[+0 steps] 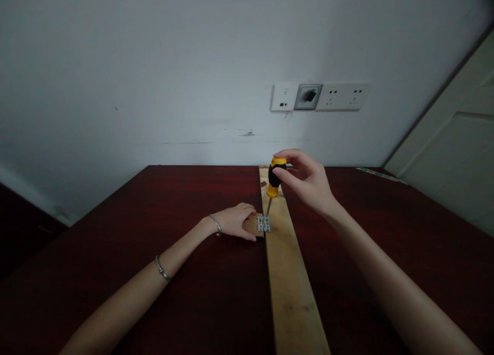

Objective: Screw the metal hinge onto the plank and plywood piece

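Note:
My right hand grips a yellow and black screwdriver by its handle, fingers around the top. The screwdriver leans slightly, its tip down at a small silver hinge. That hinge spans the seam between a long wooden plank and a short wooden block. My left hand is closed around the block from the left, thumb on the near side and fingers on the far side. Screw heads seem to show on the hinge, but they are too small to tell apart.
A dark red table lies under everything and meets a pale wall. White wall sockets sit above the table's back edge. A white panelled door stands at the right, and a thin flat strip lies at the back right.

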### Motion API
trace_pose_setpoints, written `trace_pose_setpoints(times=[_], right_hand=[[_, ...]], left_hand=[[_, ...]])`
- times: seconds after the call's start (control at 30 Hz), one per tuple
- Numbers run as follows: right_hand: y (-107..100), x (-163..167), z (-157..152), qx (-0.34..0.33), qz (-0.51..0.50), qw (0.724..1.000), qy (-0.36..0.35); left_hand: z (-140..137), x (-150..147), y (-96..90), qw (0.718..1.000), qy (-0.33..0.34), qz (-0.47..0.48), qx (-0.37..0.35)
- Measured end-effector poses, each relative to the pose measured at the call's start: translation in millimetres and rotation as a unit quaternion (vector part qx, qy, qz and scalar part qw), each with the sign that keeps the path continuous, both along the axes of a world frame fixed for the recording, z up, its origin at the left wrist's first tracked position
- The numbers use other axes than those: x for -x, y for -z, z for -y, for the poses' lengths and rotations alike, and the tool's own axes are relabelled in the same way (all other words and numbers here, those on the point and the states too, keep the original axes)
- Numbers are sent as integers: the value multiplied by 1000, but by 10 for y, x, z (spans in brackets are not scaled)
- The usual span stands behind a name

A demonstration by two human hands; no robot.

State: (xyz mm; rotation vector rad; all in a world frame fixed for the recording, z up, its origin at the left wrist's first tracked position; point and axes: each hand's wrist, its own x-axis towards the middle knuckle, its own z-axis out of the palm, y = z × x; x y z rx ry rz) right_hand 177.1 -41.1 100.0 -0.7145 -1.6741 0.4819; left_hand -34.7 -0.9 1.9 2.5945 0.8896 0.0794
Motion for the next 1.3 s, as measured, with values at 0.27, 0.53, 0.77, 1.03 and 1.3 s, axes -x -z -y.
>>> trace_pose_setpoints(times=[0.27, 0.53, 0.77, 1.03, 1.3], right_hand=[[-81, -68, 64, 19, 14, 999, -43], [-52, -60, 24, 21, 7, 999, -46], [21, -21, -25, -33, 17, 999, -5], [-8, -36, 26, -6, 24, 999, -46], [67, 12, -30, -38, 4, 999, 13]], left_hand=[[1, -15, -3, 1000, 17, -15, -22], [2, -17, -3, 998, 12, -27, -56], [15, -30, -23, 997, 8, -43, -61], [15, -33, -41, 997, 9, -57, -59], [21, -35, -51, 997, 11, -48, -58]])
